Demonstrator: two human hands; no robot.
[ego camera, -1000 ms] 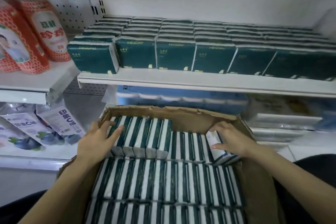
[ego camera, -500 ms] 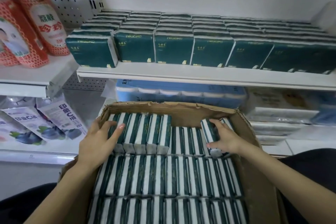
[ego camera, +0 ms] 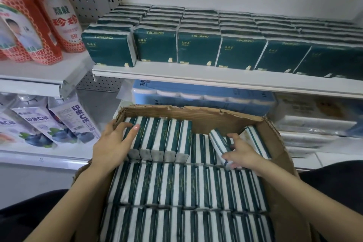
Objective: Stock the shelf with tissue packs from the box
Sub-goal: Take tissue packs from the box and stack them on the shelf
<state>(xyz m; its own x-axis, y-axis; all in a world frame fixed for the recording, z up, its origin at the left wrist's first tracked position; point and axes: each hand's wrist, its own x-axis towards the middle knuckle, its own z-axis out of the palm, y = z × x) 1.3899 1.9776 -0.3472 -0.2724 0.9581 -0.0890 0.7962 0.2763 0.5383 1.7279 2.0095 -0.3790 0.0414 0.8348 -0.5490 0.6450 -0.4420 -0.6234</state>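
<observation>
An open cardboard box (ego camera: 231, 121) in front of me is packed with green-and-white tissue packs standing on edge in rows. My left hand (ego camera: 112, 145) rests with straight fingers against the left end of a raised group of packs (ego camera: 163, 137) in the far row. My right hand (ego camera: 241, 153) grips a tilted tissue pack (ego camera: 219, 143) at the right of that row, lifted partly out. The white shelf (ego camera: 196, 76) above the box carries rows of dark green tissue packs (ego camera: 198, 47) across its width.
Red-and-white refill pouches (ego camera: 57, 17) stand on a shelf at the upper left. White pouches with blueberry prints (ego camera: 64, 123) lie on the lower left shelf. Blue wrapped paper rolls (ego camera: 196, 96) sit behind the box, under the tissue shelf. Pale packs fill the lower right shelf.
My right hand has worked one pack loose at the right of the far row and tilted it up. My left hand has stayed against the raised packs.
</observation>
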